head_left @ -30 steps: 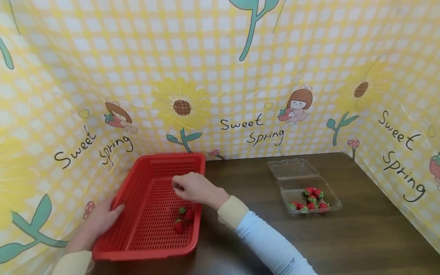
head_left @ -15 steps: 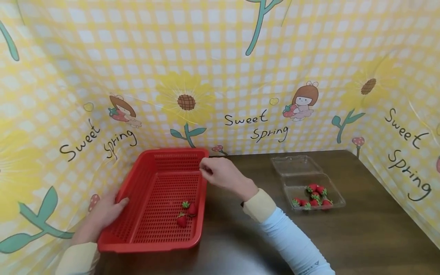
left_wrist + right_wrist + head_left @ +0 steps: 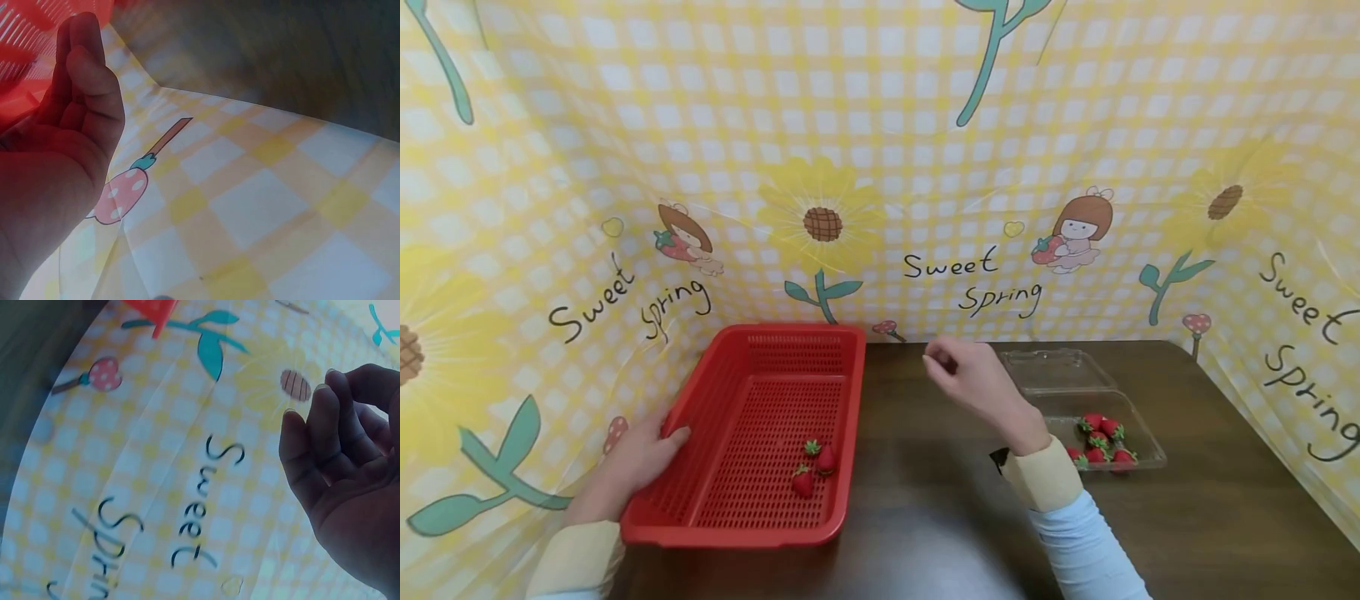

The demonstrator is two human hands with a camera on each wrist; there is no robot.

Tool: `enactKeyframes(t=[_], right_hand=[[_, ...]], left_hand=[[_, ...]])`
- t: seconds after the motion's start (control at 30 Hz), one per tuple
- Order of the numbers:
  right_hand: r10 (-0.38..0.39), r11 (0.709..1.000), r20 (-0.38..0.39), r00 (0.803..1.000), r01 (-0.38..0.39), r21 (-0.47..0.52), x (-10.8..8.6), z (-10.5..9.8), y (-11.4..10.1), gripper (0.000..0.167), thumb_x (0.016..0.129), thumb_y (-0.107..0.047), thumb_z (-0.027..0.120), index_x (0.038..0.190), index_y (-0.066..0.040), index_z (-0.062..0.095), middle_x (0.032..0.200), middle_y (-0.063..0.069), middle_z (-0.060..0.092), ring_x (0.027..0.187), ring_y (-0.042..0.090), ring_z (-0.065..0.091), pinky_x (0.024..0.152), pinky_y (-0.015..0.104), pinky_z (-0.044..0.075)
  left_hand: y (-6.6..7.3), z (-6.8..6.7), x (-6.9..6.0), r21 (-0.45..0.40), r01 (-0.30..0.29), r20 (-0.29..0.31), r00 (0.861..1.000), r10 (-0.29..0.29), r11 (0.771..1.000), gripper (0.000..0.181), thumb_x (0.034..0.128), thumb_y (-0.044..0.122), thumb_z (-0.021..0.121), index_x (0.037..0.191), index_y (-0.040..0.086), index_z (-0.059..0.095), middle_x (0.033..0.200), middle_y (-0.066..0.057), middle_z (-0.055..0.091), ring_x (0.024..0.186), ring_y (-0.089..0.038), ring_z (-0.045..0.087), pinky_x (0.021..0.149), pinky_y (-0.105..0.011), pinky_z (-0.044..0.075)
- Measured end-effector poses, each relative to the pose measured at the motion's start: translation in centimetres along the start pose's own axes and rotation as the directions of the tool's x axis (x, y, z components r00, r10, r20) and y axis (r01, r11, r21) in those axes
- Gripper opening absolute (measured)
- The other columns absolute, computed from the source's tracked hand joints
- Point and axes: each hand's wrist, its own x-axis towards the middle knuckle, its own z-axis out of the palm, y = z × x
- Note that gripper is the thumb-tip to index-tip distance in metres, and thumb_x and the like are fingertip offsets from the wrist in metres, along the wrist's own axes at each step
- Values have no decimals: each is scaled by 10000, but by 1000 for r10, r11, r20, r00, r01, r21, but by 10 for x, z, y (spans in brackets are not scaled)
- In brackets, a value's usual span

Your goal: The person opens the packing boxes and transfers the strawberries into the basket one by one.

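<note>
Left thumb hooked over a red basket's [image 3: 737,537] rim at 9 o'clock, a left hand [image 3: 638,454] grips it; strawberries [image 3: 802,482] lie inside at 4. The right hand [image 3: 977,379], fingers loosely curled and empty, hangs at 3, its wrist partly blocking a clear box [image 3: 1062,407]. Checked cloth [image 3: 865,100] walls 12.

The head camera looks forward and down over the table [image 3: 917,517]. Both wrist cameras face the cloth [image 3: 306,206] close up, sharing the basket [image 3: 745,450]: left's ten o'clock, right's eleven.
</note>
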Motion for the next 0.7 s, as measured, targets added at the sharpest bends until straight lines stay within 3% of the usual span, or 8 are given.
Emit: enactKeyframes(t=[0.37, 0.57, 0.7], right_hand=[[190, 978, 16, 982, -188, -93, -43, -35, 47, 62, 931, -146, 655, 899, -94, 663, 709, -30, 652, 588, 51, 513, 569, 240, 455], [231, 961, 14, 973, -226, -160, -64, -57, 72, 49, 921, -106, 652, 872, -102, 656, 686, -36, 635, 559, 41, 482, 542, 231, 426], [256, 948, 14, 967, -248, -201, -77, -67, 85, 53, 913, -100, 655, 861, -90, 661, 678, -36, 632, 557, 39, 476, 543, 233, 425]], left_hand=[[2, -1, 0, -27, 20, 6, 1000, -20, 999, 554, 1034, 280, 453, 1478, -14, 300, 1140, -282, 626, 840, -222, 700, 714, -414, 589], [4, -1, 2, -14, -5, 3, 1000, 5, 1000, 570, 1033, 285, 457, 1491, -13, 293, 1169, -298, 610, 864, -240, 696, 724, -418, 585], [5, -2, 0, 7, 9, 3, 1000, -9, 1000, 576, 1031, 297, 456, 1489, -13, 295, 1159, -292, 615, 864, -241, 693, 727, -428, 582]])
